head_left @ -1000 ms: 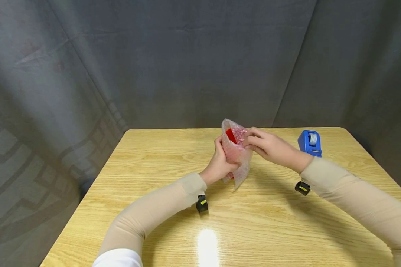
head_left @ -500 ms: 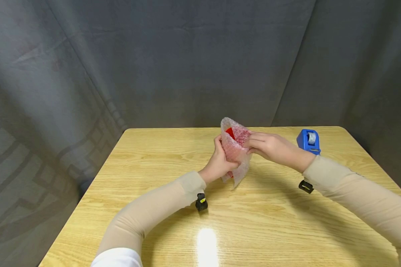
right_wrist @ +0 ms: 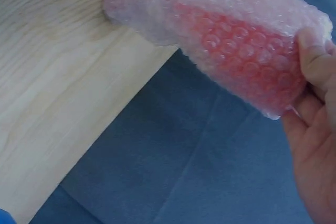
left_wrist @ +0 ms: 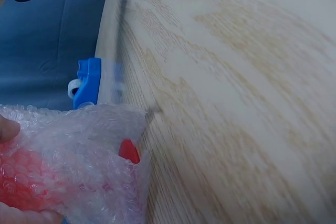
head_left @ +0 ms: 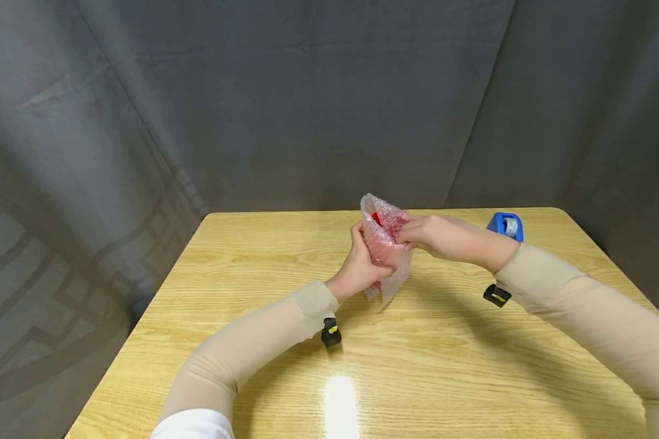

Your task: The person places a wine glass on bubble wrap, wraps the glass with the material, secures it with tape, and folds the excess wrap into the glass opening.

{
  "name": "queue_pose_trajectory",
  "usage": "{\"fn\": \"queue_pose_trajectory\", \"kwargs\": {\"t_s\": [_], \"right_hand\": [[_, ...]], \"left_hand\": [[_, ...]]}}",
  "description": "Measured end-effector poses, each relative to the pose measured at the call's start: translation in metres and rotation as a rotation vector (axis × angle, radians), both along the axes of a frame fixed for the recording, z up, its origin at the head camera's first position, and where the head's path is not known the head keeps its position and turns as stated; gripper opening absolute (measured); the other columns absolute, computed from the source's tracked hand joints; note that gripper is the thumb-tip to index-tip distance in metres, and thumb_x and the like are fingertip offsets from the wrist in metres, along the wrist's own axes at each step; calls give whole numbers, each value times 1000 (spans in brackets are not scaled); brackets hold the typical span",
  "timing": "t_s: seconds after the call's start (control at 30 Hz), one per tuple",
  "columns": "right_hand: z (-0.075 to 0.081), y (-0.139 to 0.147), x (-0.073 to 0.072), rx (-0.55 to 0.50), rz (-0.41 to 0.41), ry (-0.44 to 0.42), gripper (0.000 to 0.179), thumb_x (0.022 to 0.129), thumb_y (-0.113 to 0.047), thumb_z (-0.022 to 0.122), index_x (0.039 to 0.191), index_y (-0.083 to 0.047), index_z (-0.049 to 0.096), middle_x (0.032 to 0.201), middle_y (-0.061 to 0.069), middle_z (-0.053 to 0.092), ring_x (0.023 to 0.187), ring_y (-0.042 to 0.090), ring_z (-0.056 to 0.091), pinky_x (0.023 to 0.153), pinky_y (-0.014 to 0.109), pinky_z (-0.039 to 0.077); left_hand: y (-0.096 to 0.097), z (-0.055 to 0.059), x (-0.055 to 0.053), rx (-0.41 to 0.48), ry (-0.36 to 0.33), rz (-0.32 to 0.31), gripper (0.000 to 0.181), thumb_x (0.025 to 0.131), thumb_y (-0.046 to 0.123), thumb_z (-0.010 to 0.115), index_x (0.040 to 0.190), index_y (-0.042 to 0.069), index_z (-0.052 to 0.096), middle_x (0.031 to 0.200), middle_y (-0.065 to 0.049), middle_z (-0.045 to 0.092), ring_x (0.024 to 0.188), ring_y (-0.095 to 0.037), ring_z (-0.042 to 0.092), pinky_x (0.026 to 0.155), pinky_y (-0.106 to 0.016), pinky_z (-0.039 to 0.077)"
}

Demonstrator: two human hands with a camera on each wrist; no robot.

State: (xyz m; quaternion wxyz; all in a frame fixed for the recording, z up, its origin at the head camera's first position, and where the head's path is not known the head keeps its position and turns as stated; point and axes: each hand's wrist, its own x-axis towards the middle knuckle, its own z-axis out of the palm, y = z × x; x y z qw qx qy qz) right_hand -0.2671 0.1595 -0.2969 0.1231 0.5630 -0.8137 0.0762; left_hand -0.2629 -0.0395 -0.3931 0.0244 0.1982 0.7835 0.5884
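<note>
Near the back of the table, my left hand (head_left: pixel 357 268) grips a roll of clear bubble wrap (head_left: pixel 378 245) around a red object (head_left: pixel 376 218). Only a bit of bare red shows inside the upper opening; the rest shows pink through the bubbles. My right hand (head_left: pixel 442 238) pinches the wrap's upper right edge, thumb on the near side, as the right wrist view shows. The bundle is tilted, and a loose flap of wrap hangs at its lower end. In the left wrist view a red corner (left_wrist: pixel 128 151) shows at the wrap's lower end.
A blue tape dispenser (head_left: pixel 506 227) with a roll of tape stands at the back right of the wooden table (head_left: pixel 285 244), partly behind the right forearm. Grey curtains (head_left: pixel 329 122) hang behind the table. Black wrist devices (head_left: pixel 331 332) hang under both forearms.
My right fingers have shifted slightly on the wrap and turned further over its edge. The opening has narrowed and less red shows. The left hand keeps its grip in nearly the same place.
</note>
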Motion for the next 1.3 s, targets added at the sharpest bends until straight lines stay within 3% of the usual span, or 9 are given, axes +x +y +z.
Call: {"fn": "queue_pose_trajectory", "kwargs": {"t_s": [0.13,0.3,0.43,0.6,0.8,0.97,1.07,1.3], "right_hand": [[3,-3,2,35,-41,-31,12,84,-6,69,93,-12,65,91,-5,67,85,9,62,73,29,55],[2,-1,5,-41,-98,-75,18,85,-7,69,93,-14,55,84,-8,56,73,4,53,63,23,50],[-2,1,4,-122,-49,19,23,79,-5,75,91,-13,57,87,-5,54,78,7,50,64,25,48],[0,3,1,-186,10,129,28,67,-3,83,87,-11,67,92,-1,65,82,13,57,69,31,53],[9,2,7,-146,-82,64,27,69,-6,83,82,-18,63,82,-10,62,75,3,56,62,26,54],[17,4,10,-152,-69,97,24,69,-4,83,79,-17,65,86,-7,60,81,6,52,63,26,54],[23,3,9,-131,-73,55,22,70,-3,82,79,-16,66,84,-7,61,78,5,53,64,26,53],[30,-1,1,-51,-116,-146,16,77,-4,77,81,-16,67,80,-9,63,73,2,56,65,24,54]], "left_hand": [[0,1,1,8,-4,4,104,72,-4,78,143,19,4,145,-11,30,130,-23,43,107,-34,41],[0,1,2,15,1,6,102,73,-2,78,142,18,6,145,-12,30,130,-24,43,108,-35,40],[0,0,1,12,-1,14,100,73,-1,78,141,18,7,144,-12,31,130,-24,43,109,-36,39],[0,0,0,4,-10,10,101,74,-1,79,141,19,6,145,-11,29,133,-24,40,111,-37,37],[1,0,1,7,-13,7,100,74,0,78,141,20,6,145,-10,30,133,-24,40,111,-37,36],[0,0,2,18,-16,-1,100,75,0,78,141,20,6,146,-11,29,133,-24,40,111,-38,37],[-2,0,1,20,-1,2,100,74,-1,78,141,19,7,145,-11,30,133,-23,40,111,-37,37],[-3,0,0,4,14,16,99,74,-2,78,141,17,7,145,-11,30,132,-23,41,111,-36,37]]}}
